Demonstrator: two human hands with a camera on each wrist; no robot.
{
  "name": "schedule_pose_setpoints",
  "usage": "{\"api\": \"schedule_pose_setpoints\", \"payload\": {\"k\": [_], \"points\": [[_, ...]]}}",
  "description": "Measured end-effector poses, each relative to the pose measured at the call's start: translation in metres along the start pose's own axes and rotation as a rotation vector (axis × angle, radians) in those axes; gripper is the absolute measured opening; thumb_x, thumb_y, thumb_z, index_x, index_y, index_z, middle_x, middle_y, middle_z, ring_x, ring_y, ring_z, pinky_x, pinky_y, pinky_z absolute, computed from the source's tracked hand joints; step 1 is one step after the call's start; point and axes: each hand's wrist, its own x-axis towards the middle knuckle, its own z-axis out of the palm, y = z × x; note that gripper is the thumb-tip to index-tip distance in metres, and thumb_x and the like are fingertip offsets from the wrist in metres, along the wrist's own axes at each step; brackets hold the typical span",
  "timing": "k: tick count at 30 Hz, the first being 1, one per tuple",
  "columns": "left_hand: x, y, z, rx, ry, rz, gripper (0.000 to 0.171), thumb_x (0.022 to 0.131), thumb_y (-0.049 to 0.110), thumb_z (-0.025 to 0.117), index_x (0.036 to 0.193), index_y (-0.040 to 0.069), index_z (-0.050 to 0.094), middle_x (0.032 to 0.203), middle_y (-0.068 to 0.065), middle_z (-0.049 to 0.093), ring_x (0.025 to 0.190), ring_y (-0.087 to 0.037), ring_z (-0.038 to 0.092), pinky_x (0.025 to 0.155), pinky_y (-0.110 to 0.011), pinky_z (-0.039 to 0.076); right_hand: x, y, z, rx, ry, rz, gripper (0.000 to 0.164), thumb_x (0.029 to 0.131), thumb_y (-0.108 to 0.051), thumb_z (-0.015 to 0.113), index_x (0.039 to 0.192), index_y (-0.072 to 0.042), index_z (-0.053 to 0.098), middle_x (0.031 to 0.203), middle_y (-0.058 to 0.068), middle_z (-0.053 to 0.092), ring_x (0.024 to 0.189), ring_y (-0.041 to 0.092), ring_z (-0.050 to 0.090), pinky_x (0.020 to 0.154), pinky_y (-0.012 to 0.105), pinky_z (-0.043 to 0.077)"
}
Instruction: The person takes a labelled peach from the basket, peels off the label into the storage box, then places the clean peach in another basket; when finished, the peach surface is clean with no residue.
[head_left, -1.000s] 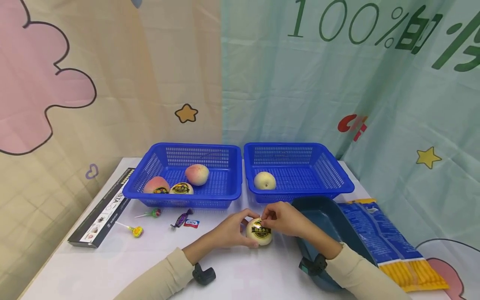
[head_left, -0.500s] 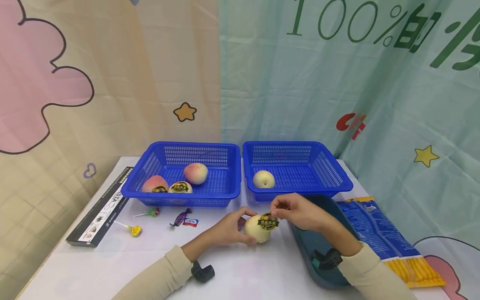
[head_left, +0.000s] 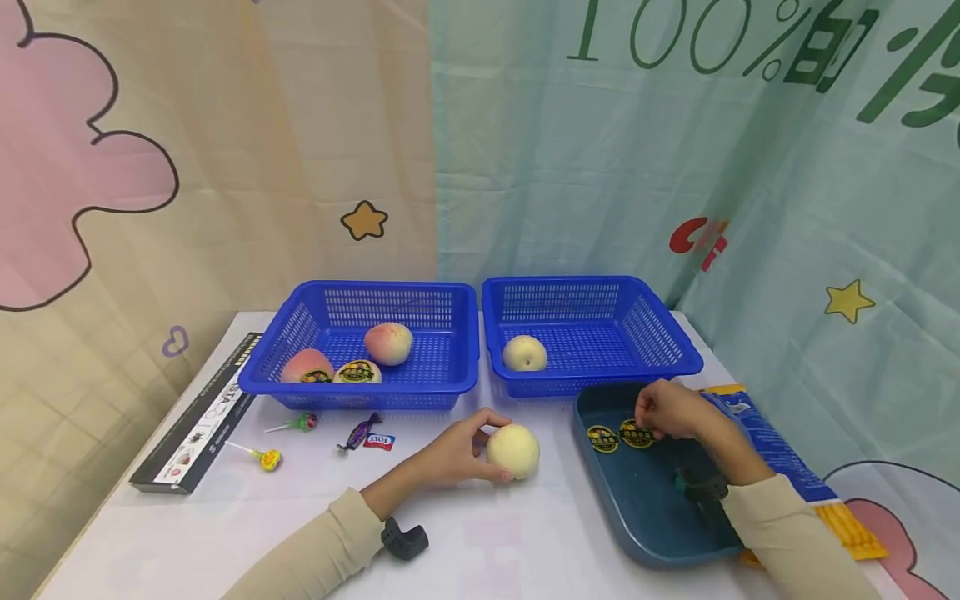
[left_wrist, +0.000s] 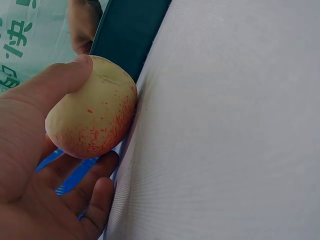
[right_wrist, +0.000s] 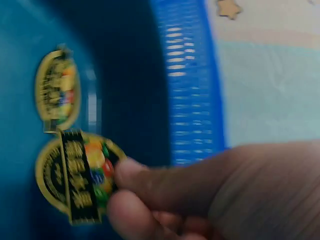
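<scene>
A pale peach (head_left: pixel 514 451) sits on the white table, gripped by my left hand (head_left: pixel 453 452) with the thumb and fingers around its side. The left wrist view shows red speckles low on the peach (left_wrist: pixel 97 112). My right hand (head_left: pixel 678 410) is over the dark teal tray (head_left: pixel 637 533), pinching a black and gold sticker (head_left: pixel 636 433) by its edge between thumb and finger. Beside it a second such sticker (head_left: pixel 602 439) lies in the tray; the right wrist view shows the held sticker (right_wrist: pixel 75 177) close up, with fruit printed on it.
Two blue baskets stand behind: the left basket (head_left: pixel 360 400) has several peaches, two stickered, and the right basket (head_left: pixel 592 387) has one pale peach (head_left: pixel 525 353). Lollipops (head_left: pixel 270 459), a purple wrapped candy (head_left: pixel 360 432) and a long black box (head_left: pixel 197 417) lie left. A blue-yellow bag (head_left: pixel 795 467) lies right.
The sticker has come off the peach in my right hand, which has moved right to over the tray. My left hand still holds the peach, now bare on its visible side.
</scene>
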Motion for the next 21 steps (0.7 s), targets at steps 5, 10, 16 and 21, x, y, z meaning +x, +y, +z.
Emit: {"api": "schedule_pose_setpoints", "payload": {"k": [5,10,16,21], "points": [[-0.001,-0.001,0.000,-0.006,0.007,-0.009,0.066,0.078,0.024,0.091,0.134,0.018,0.057,0.128,0.004,0.063,0.098,-0.014,0.065,0.079,-0.031,0.050,0.010,0.002,0.015,-0.167,0.062,0.076,0.015,0.091,0.001,0.065,0.078,-0.007,0.065,0.070,0.001,0.059,0.060,0.017,0.056,0.053,0.032,0.048],[0.000,-0.001,0.000,-0.013,0.008,0.006,0.066,0.078,0.021,0.091,0.134,0.016,0.057,0.129,0.002,0.063,0.099,-0.015,0.065,0.079,-0.032,0.050,0.014,0.003,0.023,-0.278,0.123,0.089,0.018,0.087,-0.002,0.066,0.072,-0.010,0.062,0.063,0.001,0.052,0.056,0.018,0.050,0.048,0.031,0.041],[-0.001,0.000,0.000,-0.010,0.001,0.012,0.066,0.079,0.024,0.090,0.134,0.016,0.056,0.130,0.002,0.062,0.100,-0.015,0.065,0.080,-0.032,0.051,0.017,0.006,0.031,-0.363,0.207,0.050,0.026,0.087,-0.001,0.063,0.065,-0.013,0.054,0.059,0.000,0.044,0.052,0.019,0.045,0.047,0.031,0.035],[-0.001,-0.001,0.000,-0.021,0.002,0.014,0.066,0.079,0.023,0.090,0.135,0.016,0.056,0.131,0.001,0.062,0.102,-0.016,0.065,0.081,-0.031,0.051,0.018,0.008,0.036,-0.423,0.239,0.063,0.027,0.086,0.001,0.063,0.065,-0.012,0.054,0.060,0.002,0.045,0.053,0.021,0.046,0.046,0.033,0.037]]}}
